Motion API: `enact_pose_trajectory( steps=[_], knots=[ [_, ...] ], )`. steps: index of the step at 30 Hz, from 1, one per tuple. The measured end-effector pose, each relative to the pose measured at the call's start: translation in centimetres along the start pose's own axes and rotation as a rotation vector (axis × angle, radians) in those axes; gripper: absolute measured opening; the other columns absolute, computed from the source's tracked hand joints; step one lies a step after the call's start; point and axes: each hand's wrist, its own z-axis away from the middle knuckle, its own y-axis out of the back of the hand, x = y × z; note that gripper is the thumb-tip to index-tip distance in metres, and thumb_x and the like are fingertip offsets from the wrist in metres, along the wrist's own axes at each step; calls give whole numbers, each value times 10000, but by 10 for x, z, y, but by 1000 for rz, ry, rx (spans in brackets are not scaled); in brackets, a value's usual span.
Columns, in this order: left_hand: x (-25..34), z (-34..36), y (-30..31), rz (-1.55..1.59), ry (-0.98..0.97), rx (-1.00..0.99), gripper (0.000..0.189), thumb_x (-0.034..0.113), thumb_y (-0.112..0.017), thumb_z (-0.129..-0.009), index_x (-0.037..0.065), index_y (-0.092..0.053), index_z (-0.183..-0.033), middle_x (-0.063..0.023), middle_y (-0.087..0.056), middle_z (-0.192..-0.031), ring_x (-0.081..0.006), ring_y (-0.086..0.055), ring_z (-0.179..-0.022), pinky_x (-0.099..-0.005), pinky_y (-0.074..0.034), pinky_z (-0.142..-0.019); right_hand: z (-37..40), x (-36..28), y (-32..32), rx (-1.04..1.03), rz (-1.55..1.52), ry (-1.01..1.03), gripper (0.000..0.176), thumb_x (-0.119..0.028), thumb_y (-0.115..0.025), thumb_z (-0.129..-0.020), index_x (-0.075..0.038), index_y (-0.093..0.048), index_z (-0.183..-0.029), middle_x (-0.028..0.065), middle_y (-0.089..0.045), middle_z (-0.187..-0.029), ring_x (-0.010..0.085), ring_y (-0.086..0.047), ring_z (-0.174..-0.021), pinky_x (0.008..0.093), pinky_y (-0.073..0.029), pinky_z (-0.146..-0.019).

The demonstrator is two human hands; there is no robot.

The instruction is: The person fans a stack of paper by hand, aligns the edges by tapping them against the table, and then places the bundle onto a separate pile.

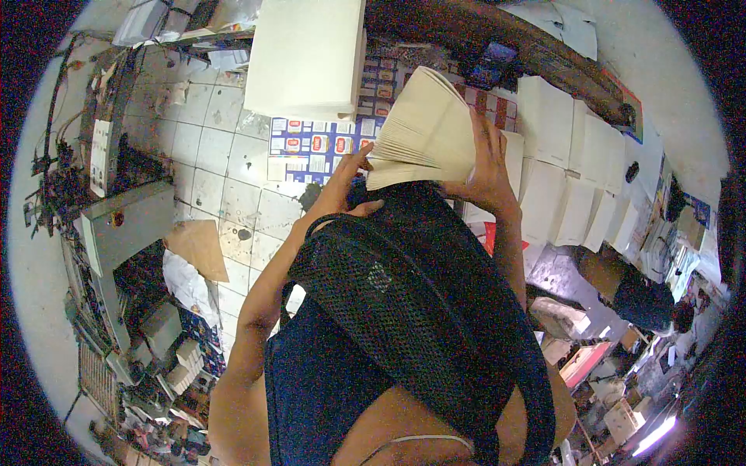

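A thick sheaf of cream paper (427, 132) is held up in front of the dark bag on my chest, its layers fanned out along the left and lower edges. My right hand (488, 167) grips the sheaf at its right side, with the fingers behind and the thumb near the lower corner. At the lower left of the sheaf is my left hand (346, 186), its fingers apart and the fingertips near the fanned edges. A tall stack of cream sheets (305, 58) stands just beyond, to the left of the sheaf.
Printed blue sheets (318, 145) lie beneath the tall stack. More cream stacks (544, 116) line the right side. On the left are a grey machine (132, 213) and brown cardboard (198, 247) on the tiled floor (206, 151).
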Motion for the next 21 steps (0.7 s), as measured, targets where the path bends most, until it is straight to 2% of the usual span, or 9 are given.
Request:
enact_pose_trajectory(
  steps=[8, 16, 18, 20, 21],
  knots=[
    [32, 5, 1, -103, -105, 19, 913, 120, -759, -703, 69, -262, -1466, -175, -473, -1164, -306, -488, -1086, -389, -392, -962, 0, -2, 1, 3, -6, 5, 1218, -367, -841, -486, -46, -213, -1479, 244, -309, -1426, 425, -295, -1313, 507, -254, -1103],
    [0, -3, 0, -47, 11, 33, 930, 142, -764, -696, 62, -252, -1469, -194, -451, -1210, -317, -484, -1096, -391, -393, -958, 1, -1, 0, -11, -8, -15, 1233, -392, -852, -481, -43, -214, -1477, 248, -299, -1435, 431, -288, -1322, 511, -240, -1107],
    [32, -3, 0, -129, -78, 46, 936, 152, -761, -699, 59, -242, -1473, -195, -445, -1217, -318, -482, -1102, -398, -395, -957, 1, -1, 0, -11, -3, -14, 1236, -396, -854, -480, -42, -214, -1477, 248, -295, -1439, 429, -279, -1332, 512, -237, -1109],
    [93, 5, 0, -218, -225, 72, 941, 158, -756, -704, 58, -230, -1479, -194, -443, -1216, -317, -479, -1109, -406, -395, -961, 0, 0, 0, -2, -14, 7, 1244, -404, -857, -475, -43, -214, -1477, 248, -291, -1441, 428, -272, -1339, 513, -234, -1110],
    [97, 6, -1, -201, -217, 77, 918, 157, -755, -704, 54, -251, -1465, -193, -444, -1214, -318, -479, -1109, -410, -392, -968, 0, 1, 0, 2, -20, 18, 1248, -408, -859, -473, -43, -213, -1477, 248, -290, -1442, 428, -269, -1342, 513, -232, -1111]
  ],
)
